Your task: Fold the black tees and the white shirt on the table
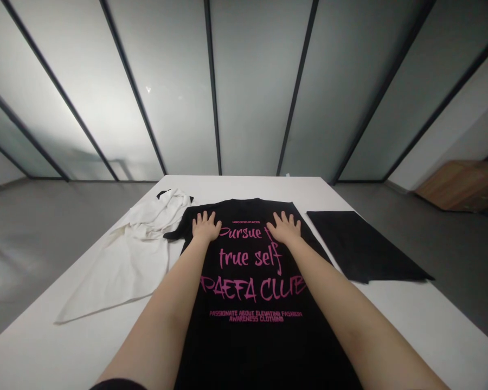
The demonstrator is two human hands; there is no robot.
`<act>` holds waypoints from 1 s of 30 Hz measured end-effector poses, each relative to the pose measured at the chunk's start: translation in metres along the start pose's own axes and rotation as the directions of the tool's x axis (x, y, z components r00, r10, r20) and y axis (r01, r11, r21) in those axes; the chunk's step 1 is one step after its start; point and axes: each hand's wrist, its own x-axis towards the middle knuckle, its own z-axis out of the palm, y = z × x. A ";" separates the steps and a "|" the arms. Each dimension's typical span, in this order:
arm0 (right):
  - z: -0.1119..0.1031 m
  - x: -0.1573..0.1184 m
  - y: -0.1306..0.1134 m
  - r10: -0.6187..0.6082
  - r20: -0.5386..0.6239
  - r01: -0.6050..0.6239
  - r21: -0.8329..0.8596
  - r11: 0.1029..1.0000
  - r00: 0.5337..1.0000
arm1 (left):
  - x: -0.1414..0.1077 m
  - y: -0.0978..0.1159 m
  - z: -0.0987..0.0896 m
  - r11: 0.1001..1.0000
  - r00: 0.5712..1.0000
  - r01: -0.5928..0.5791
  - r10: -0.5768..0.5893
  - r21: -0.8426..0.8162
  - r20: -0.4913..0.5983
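Surrounding room: frosted glass panels (256,92) in dark frames are standing along the far side, a grey floor (44,233) is stretching away on both sides, and a low wooden unit (463,187) is sitting off to the right.

Bench: a long white bench (244,187) is carrying three pieces of cloth.

Garments: a black T-shirt (248,214) is lying flat in the middle of the bench, its pink lettering (248,257) facing up. A crumpled white garment (126,265) is lying to its left, touching the shirt's sleeve (174,234), while a flat black cloth (361,244) is lying just apart on its right.

Hands: the left hand (206,227) and the right hand (283,228) are resting palm-down on the shirt, well apart, on either side of the upper lettering.

Fingers: the fingers (205,218) of both hands are spreading wide, released and grasping nothing.

Risk: any sideways drag of the palms is threatening to ruck the shirt, and that sleeve, by touching the white garment, is risking pulling it along too.
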 end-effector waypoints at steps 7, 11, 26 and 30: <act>0.003 -0.002 0.007 -0.061 -0.183 0.085 0.131 0.988 0.981 | -0.011 0.002 0.004 0.994 0.953 -0.094 0.072 -0.059 -0.295; 0.006 -0.017 0.020 -0.140 -0.430 0.240 0.187 0.953 0.892 | -0.038 -0.005 0.001 0.963 0.895 -0.249 0.186 -0.108 -0.406; 0.013 -0.072 0.047 -0.011 -0.242 0.012 0.002 1.000 0.970 | -0.144 0.013 0.000 0.962 0.933 -0.273 0.273 0.034 -0.233; 0.019 -0.118 0.014 -0.282 -0.210 0.293 0.023 0.956 0.936 | -0.198 0.033 0.013 0.864 0.858 -0.502 0.492 -0.037 -0.150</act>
